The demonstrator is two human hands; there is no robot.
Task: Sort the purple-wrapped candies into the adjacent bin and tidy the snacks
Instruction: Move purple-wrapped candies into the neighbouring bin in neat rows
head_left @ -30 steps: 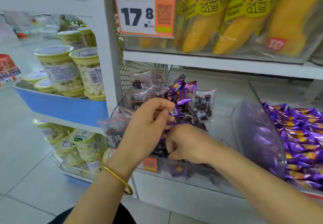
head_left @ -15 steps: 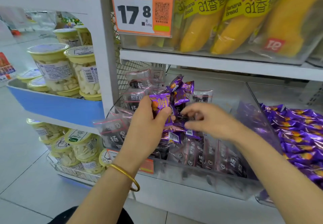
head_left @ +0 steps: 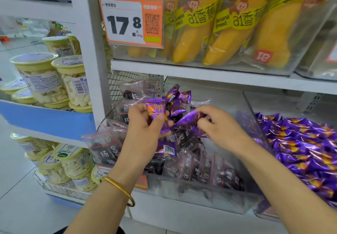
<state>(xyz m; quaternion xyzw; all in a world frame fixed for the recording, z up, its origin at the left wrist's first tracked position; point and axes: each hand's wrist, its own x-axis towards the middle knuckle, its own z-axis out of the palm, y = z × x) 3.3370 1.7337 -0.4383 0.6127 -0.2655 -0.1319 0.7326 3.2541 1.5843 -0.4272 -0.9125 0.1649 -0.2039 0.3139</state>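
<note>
The adjacent bin [head_left: 249, 124] ran off the right edge, so only part of its heap of purple candies [head_left: 300, 142] showed. Its clear side wall blurred whatever lay behind it. The front of the left bin [head_left: 182, 184] was smeared, and the print on the dark packets [head_left: 107, 148] inside could not be read in full.

The left hand [head_left: 145, 122] was curled around a purple-wrapped candy [head_left: 156, 108], with the thumb pressed on its face. Whether more sat behind that 1 in the palm could not be told. The right hand [head_left: 218, 124] pinched a second purple candy [head_left: 189, 118] by its end, and its fingertips were partly hidden by the foil. Both candies were held just above the dark packets, close together.

The wrappers were glossy purple foil with crimped ends and an orange patch. A few loose purple candies [head_left: 178, 97] lay at the back of the left bin. Another purple candy [head_left: 166, 149], barcode side up, lay under the left hand.
</note>
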